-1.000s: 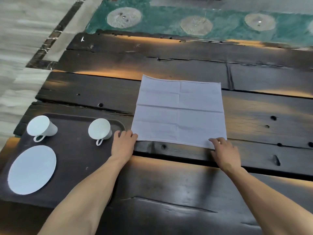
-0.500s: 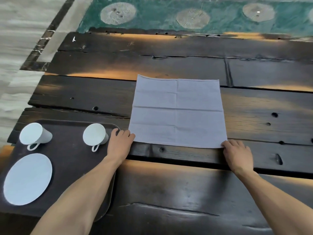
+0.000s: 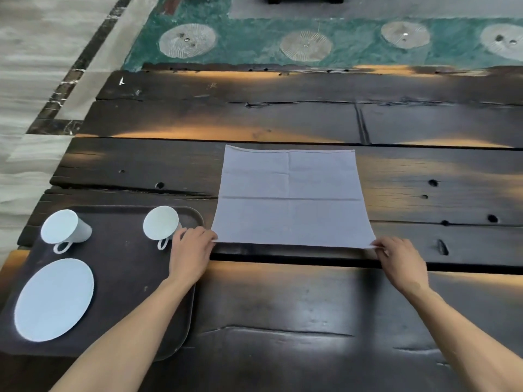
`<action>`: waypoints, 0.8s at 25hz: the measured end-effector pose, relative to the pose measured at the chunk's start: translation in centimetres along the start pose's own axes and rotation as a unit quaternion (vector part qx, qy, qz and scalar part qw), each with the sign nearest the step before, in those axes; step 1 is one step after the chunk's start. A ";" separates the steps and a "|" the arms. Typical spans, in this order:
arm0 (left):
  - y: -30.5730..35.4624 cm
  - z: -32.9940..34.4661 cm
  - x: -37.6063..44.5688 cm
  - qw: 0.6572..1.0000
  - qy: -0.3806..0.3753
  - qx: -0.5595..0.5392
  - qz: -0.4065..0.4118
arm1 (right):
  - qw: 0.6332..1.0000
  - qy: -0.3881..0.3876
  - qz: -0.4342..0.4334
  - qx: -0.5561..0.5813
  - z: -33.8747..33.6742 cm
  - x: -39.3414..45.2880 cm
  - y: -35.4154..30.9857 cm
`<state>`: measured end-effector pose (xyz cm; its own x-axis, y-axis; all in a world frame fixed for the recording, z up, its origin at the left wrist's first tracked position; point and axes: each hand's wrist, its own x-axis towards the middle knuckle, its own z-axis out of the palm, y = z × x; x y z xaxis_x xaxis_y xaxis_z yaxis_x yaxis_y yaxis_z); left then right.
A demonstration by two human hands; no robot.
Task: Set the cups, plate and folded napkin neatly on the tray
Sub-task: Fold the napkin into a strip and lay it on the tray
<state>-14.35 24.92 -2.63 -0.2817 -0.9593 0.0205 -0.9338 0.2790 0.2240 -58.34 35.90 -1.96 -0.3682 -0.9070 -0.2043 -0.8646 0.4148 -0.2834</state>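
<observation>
Dark plank table (image 3: 283, 306) beneath both hands; teal patterned rug (image 3: 254, 43) far beyond; pale striped floor (image 3: 34, 52) left.

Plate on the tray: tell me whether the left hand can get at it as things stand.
Probably yes. The plate lies uncovered at the tray's near left, and nothing stands between it and the left hand, though that hand's fingers now pinch the napkin's corner.

Person: two bare forearms, no sleeves in view. Left hand (image 3: 190, 254) and right hand (image 3: 403, 263): bare, without rings, watch or gloves.
</observation>
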 end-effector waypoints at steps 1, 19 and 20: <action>0.0 -0.3 -0.8 0.999 -0.003 -0.041 -0.010 | 1.000 0.006 0.005 0.028 -0.3 -0.8 0.3; -0.8 -3.0 -1.5 0.853 -0.054 -0.475 -0.207 | 0.891 -0.044 0.106 0.440 -3.3 -1.2 1.8; -0.7 -2.9 -0.5 0.856 -0.051 -0.471 -0.209 | 0.887 -0.036 0.111 0.446 -3.2 -0.1 1.5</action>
<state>-12.93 25.09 0.01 -0.0291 -0.9443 -0.3278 -0.3794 -0.2929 0.8777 -60.69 36.37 0.66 -0.4457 -0.8019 -0.3980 -0.1467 0.5040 -0.8511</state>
